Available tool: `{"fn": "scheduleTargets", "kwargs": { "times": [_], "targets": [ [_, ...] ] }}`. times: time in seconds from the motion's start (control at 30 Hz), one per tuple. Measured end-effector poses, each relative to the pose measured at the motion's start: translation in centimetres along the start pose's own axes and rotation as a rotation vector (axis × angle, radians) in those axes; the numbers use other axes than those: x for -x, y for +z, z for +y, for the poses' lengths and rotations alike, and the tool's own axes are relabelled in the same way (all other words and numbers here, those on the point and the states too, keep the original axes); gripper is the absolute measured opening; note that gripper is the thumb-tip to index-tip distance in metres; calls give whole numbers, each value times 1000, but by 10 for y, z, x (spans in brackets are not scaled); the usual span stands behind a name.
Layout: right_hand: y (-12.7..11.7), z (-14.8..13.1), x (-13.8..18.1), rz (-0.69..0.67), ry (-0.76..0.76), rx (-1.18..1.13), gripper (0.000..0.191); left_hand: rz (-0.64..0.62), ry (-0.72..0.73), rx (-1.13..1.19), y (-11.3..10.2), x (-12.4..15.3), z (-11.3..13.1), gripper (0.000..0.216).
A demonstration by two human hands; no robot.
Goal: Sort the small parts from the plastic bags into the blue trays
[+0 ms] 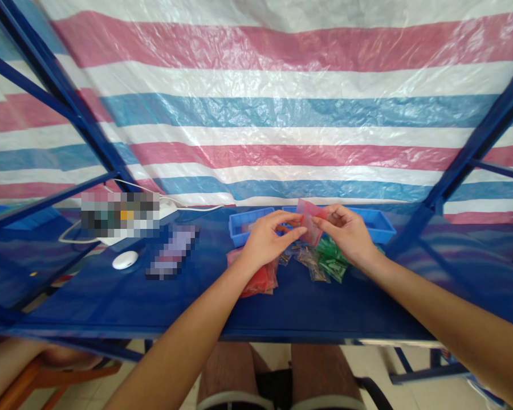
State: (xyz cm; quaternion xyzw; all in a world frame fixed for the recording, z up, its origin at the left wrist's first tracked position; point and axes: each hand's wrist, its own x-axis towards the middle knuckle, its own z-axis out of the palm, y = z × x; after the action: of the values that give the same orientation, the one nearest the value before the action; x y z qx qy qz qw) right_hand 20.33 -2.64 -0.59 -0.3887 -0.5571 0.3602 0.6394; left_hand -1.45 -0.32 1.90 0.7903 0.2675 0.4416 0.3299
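Observation:
Between my two hands, above the blue table, is a pink translucent plastic bag. My left hand pinches its left side between thumb and fingers. My right hand has its fingers closed on the bag's right side. Below my left forearm lies a pile of red plastic bags. Green plastic bags lie under my right hand, beside clear bags with small pieces in them that are too small to name.
Two blue trays stand behind my hands. To the left are a white oval case, a blurred flat object and a white power strip with cables. Blue frame posts rise at both sides. Another person's arm shows lower left.

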Motion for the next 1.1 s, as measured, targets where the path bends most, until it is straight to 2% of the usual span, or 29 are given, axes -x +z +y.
{"fn": "scheduleTargets", "kwargs": {
  "times": [0.07, 0.13, 0.23, 0.33, 0.5, 0.6, 0.67, 0.73, 0.87, 1.0, 1.1],
  "targets": [
    [4, -6, 5, -92, 16, 16, 31, -61, -3, 48, 3, 1, 2, 44],
    [7, -12, 8, -166, 14, 31, 30, -88, 1, 23, 4, 2, 2, 43],
    [8, -16, 10, -201, -7, 58, 31, -60, 12, -42, 4, 1, 0, 36],
    [5, -14, 7, -204, 33, 66, 34, -67, 21, -81, 2, 0, -2, 32],
    [-2, -6, 0, -81, 3, 116, 35, -2, 31, -174, -3, -2, -4, 25],
    [-5, -2, -3, 47, -74, 141, 41, 58, -26, -110, -7, -3, -3, 27],
    [-7, -2, -4, 68, -97, 139, 50, 97, -71, -23, -7, -5, -3, 30],
    [-6, -3, -4, 12, -84, 110, 60, 128, -112, 68, -7, -6, -3, 33],
    [-4, -11, 0, -202, 23, 4, 72, 129, -147, 219, -3, -7, -4, 36],
    [-3, -15, 3, -286, 87, -15, 60, 68, -158, 329, -2, -8, -4, 39],
    [-4, -13, 3, -294, 141, -39, 48, 68, -114, 254, -3, -8, -4, 36]
  ]
}}
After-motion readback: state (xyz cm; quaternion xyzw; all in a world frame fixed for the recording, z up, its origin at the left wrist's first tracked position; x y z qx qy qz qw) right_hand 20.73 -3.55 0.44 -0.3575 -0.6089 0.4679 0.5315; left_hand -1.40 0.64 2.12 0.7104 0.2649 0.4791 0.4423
